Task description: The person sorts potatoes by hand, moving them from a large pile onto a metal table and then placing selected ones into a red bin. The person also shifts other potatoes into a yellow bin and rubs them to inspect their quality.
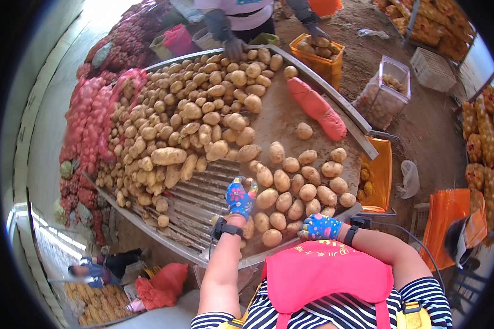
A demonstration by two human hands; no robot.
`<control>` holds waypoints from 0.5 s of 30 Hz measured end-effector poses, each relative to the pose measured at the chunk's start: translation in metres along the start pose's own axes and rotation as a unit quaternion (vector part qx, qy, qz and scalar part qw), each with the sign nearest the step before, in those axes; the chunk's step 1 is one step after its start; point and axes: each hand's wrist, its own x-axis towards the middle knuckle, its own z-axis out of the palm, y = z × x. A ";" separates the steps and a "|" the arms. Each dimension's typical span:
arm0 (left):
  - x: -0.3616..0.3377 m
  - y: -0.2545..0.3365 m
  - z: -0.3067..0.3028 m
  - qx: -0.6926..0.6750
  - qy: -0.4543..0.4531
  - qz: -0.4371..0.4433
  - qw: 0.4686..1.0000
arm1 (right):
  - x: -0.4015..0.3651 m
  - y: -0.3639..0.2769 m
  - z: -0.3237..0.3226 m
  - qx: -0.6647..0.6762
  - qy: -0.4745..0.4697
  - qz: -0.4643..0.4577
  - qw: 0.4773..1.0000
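Observation:
Many potatoes (192, 111) are heaped on the left and middle of a sorting table (280, 118) with a slatted part (197, 203). A looser group of potatoes (282, 181) lies on its flat right part. My left hand (240, 196), in a blue flowered glove, is at the left edge of this group, its fingers curled by a small potato; whether it grips it is unclear. My right hand (319, 226), in a like glove, rests low at the group's near edge, beside potatoes, its fingertips partly hidden. A red cloth bundle (317, 108) lies farther back.
Across the table a person (247, 16) in dark gloves reaches to the heap and an orange crate (316, 63). A clear bin (387, 88) and orange-lined crate (379, 175) stand right. Red net sacks (85, 118) line the left; another person (107, 270) is lower left.

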 end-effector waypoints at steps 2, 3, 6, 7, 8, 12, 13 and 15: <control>-0.012 0.042 -0.035 -0.053 0.027 -0.049 0.997 | 0.008 -0.002 -0.011 0.099 -0.023 0.092 0.991; -0.027 0.051 -0.043 -0.121 0.012 -0.039 0.992 | 0.015 -0.009 -0.024 0.178 -0.049 0.171 0.968; -0.071 0.095 -0.061 -0.208 -0.107 -0.046 0.971 | 0.033 -0.029 -0.026 0.499 0.242 0.343 0.758; -0.092 0.091 -0.038 -0.310 -0.074 -0.069 0.945 | 0.037 -0.018 -0.019 0.595 0.230 0.347 0.687; -0.105 0.095 -0.034 -0.421 -0.101 -0.160 0.887 | 0.040 -0.015 -0.024 0.635 0.193 0.338 0.667; -0.149 0.075 -0.042 -0.861 -0.069 -0.377 0.333 | 0.067 -0.018 -0.028 0.535 0.073 0.336 0.772; -0.158 0.066 -0.051 -0.876 -0.104 -0.335 0.331 | 0.078 -0.020 -0.030 0.482 0.058 0.318 0.814; -0.184 0.036 -0.054 -0.875 -0.094 -0.310 0.360 | 0.102 -0.001 -0.027 0.265 0.031 0.234 0.935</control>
